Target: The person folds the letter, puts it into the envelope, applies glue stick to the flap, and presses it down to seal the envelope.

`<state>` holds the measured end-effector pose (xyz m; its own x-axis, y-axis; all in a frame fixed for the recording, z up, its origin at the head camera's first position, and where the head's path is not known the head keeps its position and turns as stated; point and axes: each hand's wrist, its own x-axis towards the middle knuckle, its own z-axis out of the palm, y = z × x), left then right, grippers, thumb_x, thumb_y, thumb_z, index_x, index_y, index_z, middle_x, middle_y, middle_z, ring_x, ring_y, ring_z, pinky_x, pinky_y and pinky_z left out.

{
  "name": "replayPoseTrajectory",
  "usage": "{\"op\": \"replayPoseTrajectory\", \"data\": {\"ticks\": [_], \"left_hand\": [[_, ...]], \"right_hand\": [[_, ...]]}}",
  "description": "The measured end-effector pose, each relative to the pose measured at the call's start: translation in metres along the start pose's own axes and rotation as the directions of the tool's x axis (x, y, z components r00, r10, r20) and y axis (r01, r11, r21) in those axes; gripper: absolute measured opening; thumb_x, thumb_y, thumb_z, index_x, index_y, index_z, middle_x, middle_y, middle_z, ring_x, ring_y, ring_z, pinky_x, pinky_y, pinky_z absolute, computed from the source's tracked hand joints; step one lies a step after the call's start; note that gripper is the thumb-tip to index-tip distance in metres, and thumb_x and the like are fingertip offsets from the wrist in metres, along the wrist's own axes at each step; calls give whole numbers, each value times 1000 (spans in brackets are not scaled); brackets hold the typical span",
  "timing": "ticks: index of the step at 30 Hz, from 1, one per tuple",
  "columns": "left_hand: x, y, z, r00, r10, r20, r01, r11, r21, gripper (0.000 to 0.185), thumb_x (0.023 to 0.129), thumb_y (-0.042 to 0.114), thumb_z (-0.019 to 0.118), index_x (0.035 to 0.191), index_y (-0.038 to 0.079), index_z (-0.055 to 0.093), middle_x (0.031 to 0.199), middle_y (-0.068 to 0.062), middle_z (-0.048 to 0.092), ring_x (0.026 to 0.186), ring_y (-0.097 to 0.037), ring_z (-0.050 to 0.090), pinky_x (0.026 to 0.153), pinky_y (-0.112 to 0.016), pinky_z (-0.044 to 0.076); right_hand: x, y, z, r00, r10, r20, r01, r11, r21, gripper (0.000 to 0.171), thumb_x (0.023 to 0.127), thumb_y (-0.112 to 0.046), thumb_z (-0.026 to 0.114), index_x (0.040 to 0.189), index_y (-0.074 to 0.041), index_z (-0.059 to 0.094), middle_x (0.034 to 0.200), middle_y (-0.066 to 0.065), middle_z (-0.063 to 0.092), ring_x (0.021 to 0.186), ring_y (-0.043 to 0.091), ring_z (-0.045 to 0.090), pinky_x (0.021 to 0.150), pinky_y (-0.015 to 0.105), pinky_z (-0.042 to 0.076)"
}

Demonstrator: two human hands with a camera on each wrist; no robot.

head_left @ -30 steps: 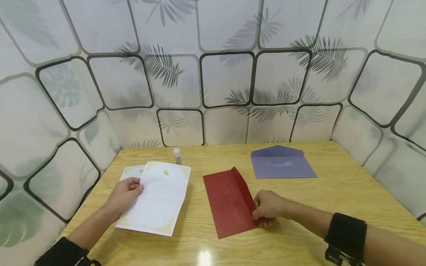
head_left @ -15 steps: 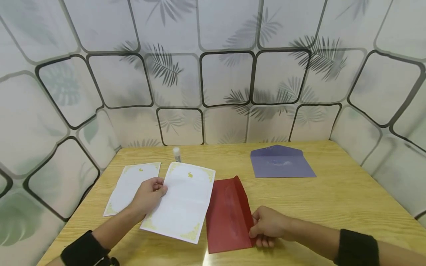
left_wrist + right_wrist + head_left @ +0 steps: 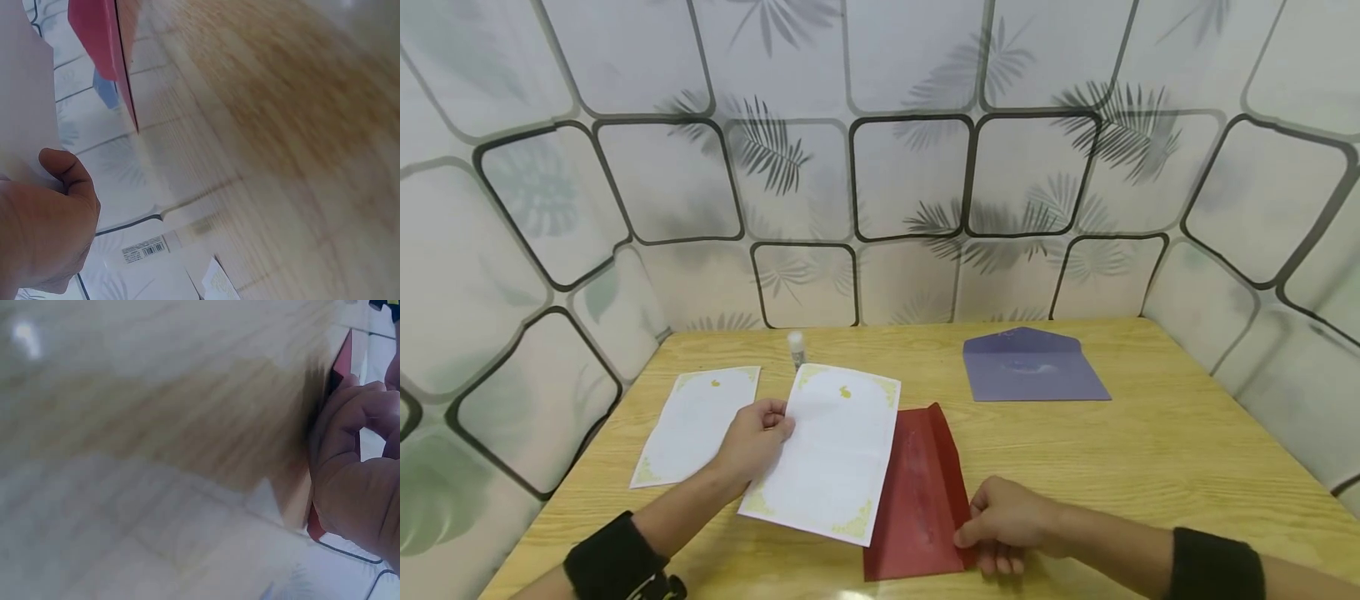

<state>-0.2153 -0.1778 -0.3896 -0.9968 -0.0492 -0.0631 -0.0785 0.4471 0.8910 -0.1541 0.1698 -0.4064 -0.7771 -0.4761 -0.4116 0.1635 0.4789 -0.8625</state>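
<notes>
My left hand pinches the left edge of a white sheet with a yellow border, which lies partly over a red envelope. My right hand grips the red envelope's right edge near the table's front. In the left wrist view the left hand holds the white sheet, with the red envelope beyond. The right wrist view shows curled fingers on the envelope's red edge.
A second white bordered sheet lies flat at the left of the wooden table. A purple envelope rests at the back right. A small glue stick stands near the back wall. Patterned panels enclose the table.
My left hand has carried the white sheet rightwards off the second sheet until it overlaps the red envelope. My right hand has drawn the red envelope nearer the front edge and turned it more upright.
</notes>
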Motion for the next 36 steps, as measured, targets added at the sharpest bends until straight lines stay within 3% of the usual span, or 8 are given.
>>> {"op": "replayPoseTrajectory", "data": {"ticks": [6, 16, 20, 26, 36], "left_hand": [[0, 2, -2, 1000, 8, -27, -8, 1000, 16, 17, 97, 3, 58, 111, -6, 61, 84, -7, 60, 78, -16, 55, 66, -24, 46], [-3, 9, 1, 1000, -11, -20, 10, 999, -43, 19, 98, 3, 56, 114, -7, 60, 85, -8, 61, 77, -16, 57, 64, -25, 48], [-5, 15, 3, 999, -28, -25, 26, 997, -74, 19, 99, 3, 55, 115, -6, 60, 85, -8, 61, 77, -17, 57, 65, -25, 49], [-8, 24, 11, 999, -22, -28, 18, 992, -128, 20, 98, 2, 56, 115, -6, 60, 85, -9, 61, 77, -17, 59, 66, -26, 51], [-14, 40, 27, 1000, -11, 2, 11, 974, -225, 16, 99, 0, 54, 113, -4, 59, 88, -10, 63, 77, -18, 62, 66, -25, 52]], "right_hand": [[5, -14, -20, 996, 1, -88, -12, 991, -131, 40, 88, -32, 75, 65, -3, 59, 47, 2, 56, 35, 6, 45, 36, 19, 39], [18, -44, -40, 988, -60, -146, 45, 993, -107, 35, 89, -32, 74, 83, 2, 65, 57, 7, 64, 41, 10, 50, 41, 23, 45], [23, -54, -42, 984, -99, -148, 94, 995, -40, 37, 91, -30, 72, 95, 6, 66, 69, 12, 70, 49, 12, 58, 48, 27, 53], [31, -64, -38, 982, -167, -88, 176, 979, 107, 44, 94, -25, 69, 114, 14, 62, 88, 20, 73, 65, 16, 69, 67, 34, 61], [48, -65, -25, 972, -229, -58, 236, 940, 246, 36, 96, -20, 67, 109, 13, 62, 87, 13, 72, 75, 18, 71, 71, 35, 61]]}}
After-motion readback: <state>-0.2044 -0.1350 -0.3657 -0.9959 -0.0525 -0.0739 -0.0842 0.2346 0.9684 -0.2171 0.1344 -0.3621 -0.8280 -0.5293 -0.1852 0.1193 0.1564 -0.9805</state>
